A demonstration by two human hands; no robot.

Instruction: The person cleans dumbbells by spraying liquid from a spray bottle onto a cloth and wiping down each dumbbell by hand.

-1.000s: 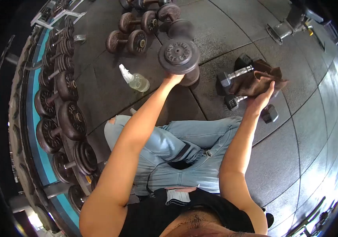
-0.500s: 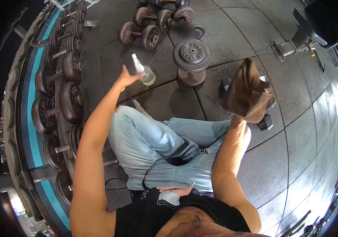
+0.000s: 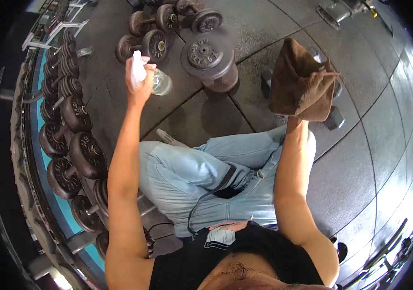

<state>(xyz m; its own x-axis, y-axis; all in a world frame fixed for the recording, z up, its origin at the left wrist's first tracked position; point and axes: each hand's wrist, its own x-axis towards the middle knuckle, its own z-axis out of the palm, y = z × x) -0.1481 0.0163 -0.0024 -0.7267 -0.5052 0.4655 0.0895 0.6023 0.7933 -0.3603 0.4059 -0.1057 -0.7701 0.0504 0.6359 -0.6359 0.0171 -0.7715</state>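
My left hand (image 3: 138, 89) is closed around the neck of a clear spray bottle (image 3: 162, 83) with a white trigger head. The bottle is tilted and holds pale liquid. A brown cloth (image 3: 298, 87) covers my right hand, whose fingers are hidden; the cloth hangs up over it above the wrist. Just behind the cloth, small dark hex dumbbells (image 3: 335, 118) lie partly hidden on the floor. Between my hands, a large round-plate dumbbell (image 3: 218, 79) stands on end.
Several round dumbbells (image 3: 156, 46) lie on the rubber tile floor (image 3: 206, 113) ahead. A rack row of dumbbells (image 3: 88, 150) runs along the left. My crossed legs in light jeans (image 3: 182, 164) are below my hands. A metal machine foot (image 3: 331, 17) stands at the far right.
My left hand, open beside the spray bottle before, has closed on it, and the bottle is now tilted. The right hand still has the cloth over it. The view has shifted.
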